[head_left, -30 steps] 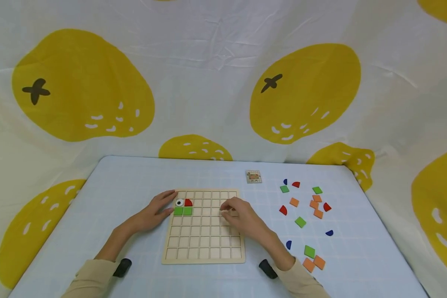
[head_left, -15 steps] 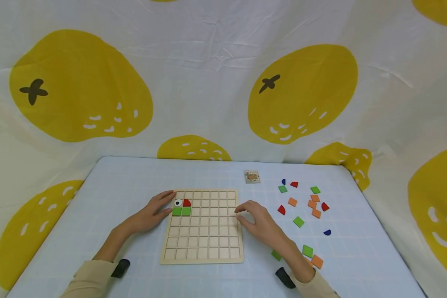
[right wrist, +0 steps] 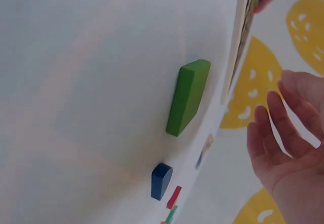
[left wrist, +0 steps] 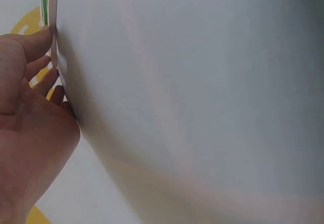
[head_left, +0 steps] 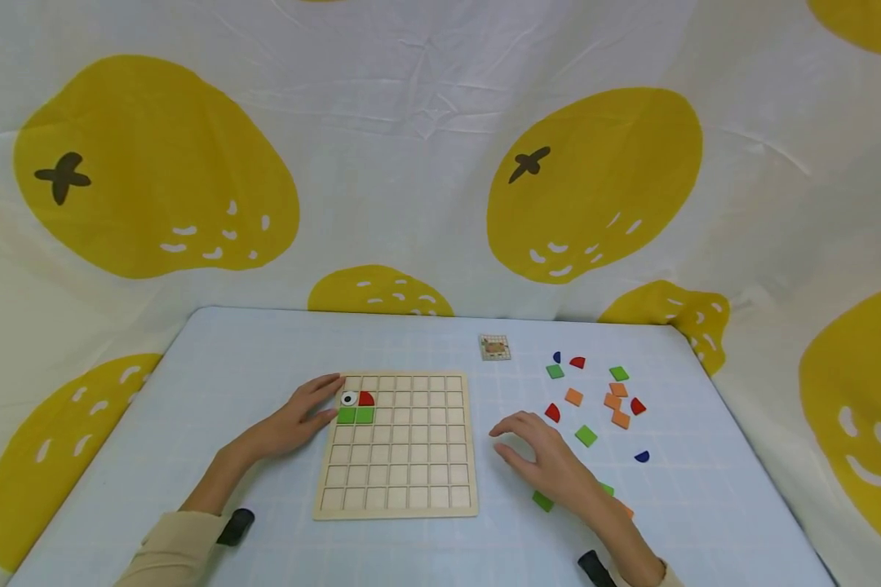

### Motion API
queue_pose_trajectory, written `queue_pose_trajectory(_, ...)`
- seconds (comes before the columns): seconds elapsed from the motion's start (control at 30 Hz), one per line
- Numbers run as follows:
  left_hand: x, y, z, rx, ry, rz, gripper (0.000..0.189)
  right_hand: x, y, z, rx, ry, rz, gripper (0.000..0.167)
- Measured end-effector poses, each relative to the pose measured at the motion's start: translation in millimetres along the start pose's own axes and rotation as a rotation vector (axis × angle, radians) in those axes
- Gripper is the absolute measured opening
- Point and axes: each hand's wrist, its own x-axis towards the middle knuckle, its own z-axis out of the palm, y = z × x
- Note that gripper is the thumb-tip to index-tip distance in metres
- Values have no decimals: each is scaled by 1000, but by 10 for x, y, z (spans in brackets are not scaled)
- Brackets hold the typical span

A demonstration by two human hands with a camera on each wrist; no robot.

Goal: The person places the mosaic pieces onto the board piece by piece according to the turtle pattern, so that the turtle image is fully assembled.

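A wooden grid board [head_left: 418,477] lies on the table. Its upper left squares hold a white tile with a black dot [head_left: 348,399], a red quarter-circle tile [head_left: 366,399] and two green square tiles [head_left: 365,416]. My left hand [head_left: 294,420] rests at the board's left edge, thumb and fingertips against it, fingers relaxed. Right of the board hovers my right hand [head_left: 551,461], thumb and fingers apart and nothing between them. A green block [right wrist: 187,97] and a blue piece [right wrist: 161,181] show near it in the right wrist view.
Loose tiles lie on the right: several orange squares [head_left: 573,397], green squares [head_left: 586,436], red quarter-circles [head_left: 638,406] and blue half-circles [head_left: 642,456]. My right forearm partly covers some. A small picture card [head_left: 495,347] lies behind the board. A patterned cloth hangs beyond the table.
My right hand has moved from over the board's right side to the right, off the board, its fingers spreading. The left hand stays at the board's edge.
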Motion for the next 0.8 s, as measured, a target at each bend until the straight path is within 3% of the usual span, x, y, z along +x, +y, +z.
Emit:
queue_pose_trajectory(0.3, 0, 20, 1, -7, -1, 0, 60, -247, 96, -131, -56, -69, 38, 22)
queue_pose_trajectory(0.57, 3, 15, 3, -8, -3, 3, 60, -451, 137, -244, -37, -156, 86, 27)
queue_pose_trajectory(0.8, 6, 10, 3, -16, -4, 9, 59, -594, 216, -290, -58, -178, 20, 26)
